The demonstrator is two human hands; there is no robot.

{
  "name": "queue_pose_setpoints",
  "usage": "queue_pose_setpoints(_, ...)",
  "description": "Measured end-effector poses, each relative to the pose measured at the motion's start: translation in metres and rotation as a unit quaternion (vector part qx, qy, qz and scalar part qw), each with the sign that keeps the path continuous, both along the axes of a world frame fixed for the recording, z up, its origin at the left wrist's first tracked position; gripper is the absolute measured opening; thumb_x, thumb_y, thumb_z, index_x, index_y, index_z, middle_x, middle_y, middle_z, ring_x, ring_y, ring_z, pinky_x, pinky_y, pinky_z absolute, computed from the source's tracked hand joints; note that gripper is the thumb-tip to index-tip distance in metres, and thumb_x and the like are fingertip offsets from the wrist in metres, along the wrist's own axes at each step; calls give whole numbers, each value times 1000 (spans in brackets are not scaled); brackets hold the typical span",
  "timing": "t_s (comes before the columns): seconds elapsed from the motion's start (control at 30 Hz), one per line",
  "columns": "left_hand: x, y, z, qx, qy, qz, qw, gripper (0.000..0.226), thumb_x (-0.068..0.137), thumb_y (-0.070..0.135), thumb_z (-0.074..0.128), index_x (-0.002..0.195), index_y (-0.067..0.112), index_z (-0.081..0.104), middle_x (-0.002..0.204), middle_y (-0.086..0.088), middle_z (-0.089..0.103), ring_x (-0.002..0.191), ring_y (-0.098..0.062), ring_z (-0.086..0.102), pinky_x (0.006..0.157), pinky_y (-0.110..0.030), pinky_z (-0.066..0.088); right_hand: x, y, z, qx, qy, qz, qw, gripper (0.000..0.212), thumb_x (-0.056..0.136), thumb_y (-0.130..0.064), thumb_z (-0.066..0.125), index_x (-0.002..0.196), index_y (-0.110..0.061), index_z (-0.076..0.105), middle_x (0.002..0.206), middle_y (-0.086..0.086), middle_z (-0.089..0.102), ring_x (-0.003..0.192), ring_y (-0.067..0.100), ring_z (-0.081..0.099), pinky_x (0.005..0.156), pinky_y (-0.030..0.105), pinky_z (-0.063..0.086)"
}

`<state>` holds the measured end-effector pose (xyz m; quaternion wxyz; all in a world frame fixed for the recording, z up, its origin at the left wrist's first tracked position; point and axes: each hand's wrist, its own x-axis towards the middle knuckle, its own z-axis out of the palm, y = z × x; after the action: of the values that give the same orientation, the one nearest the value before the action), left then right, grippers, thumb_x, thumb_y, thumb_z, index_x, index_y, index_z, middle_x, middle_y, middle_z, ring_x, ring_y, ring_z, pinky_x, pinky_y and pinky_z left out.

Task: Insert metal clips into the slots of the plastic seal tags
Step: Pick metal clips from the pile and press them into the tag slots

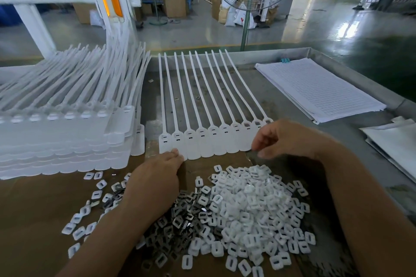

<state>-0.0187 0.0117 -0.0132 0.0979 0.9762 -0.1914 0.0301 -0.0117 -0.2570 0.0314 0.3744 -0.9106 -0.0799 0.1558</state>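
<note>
A joined row of white plastic seal tags lies flat on the table, long tails pointing away from me. My left hand lies palm down with straight fingertips pressing the lower left edge of the row. My right hand hovers over the row's right end, fingers curled, pinching a small dark metal clip at the lower corner of the last tag. In front of me lies a heap of dark metal clips mixed with small white plastic caps.
Tall stacks of white tag sheets fill the left side. A pile of ruled paper lies at the right, by the metal tray rim. Brown cardboard covers the near table. A fan pole stands beyond.
</note>
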Motion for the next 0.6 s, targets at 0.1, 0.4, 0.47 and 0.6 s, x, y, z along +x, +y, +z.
queue_pose_setpoints(0.1, -1, 0, 1, 0, 1, 1, 1000, 53, 90, 11, 35, 141, 27, 31, 149, 13, 24, 134, -3, 26, 106, -18, 22, -2, 11, 1, -10, 36, 44, 998, 16, 73, -14, 76, 82, -24, 68, 74, -8, 69, 66, -1, 61, 65, 7, 46)
queue_pose_setpoints(0.4, -2, -1, 2, -3, 6, 11, 1000, 53, 90, 11, 35, 140, 28, 32, 149, 14, 24, 134, -5, 28, 106, -20, 24, 0, 21, -5, -91, 53, 81, 991, 13, 76, -18, 74, 75, -27, 64, 71, -17, 67, 65, -4, 60, 78, 25, 52)
queue_pose_setpoints(0.47, -1, -1, 2, -2, 8, 11, 1000, 53, 90, 11, 35, 140, 28, 31, 149, 13, 24, 134, -5, 28, 106, -21, 24, 0, 22, -5, -85, 51, 77, 992, 11, 77, -18, 73, 79, -25, 65, 77, -8, 69, 70, 2, 62, 81, 28, 53)
queue_pose_setpoints(0.6, 0, 0, 1, -2, 12, 13, 1000, 53, 90, 10, 35, 140, 28, 31, 149, 13, 24, 134, -7, 28, 107, -22, 24, 1, 21, -5, -61, 46, 61, 995, 12, 87, -13, 61, 81, -24, 64, 73, -9, 67, 65, 0, 61, 69, 17, 47)
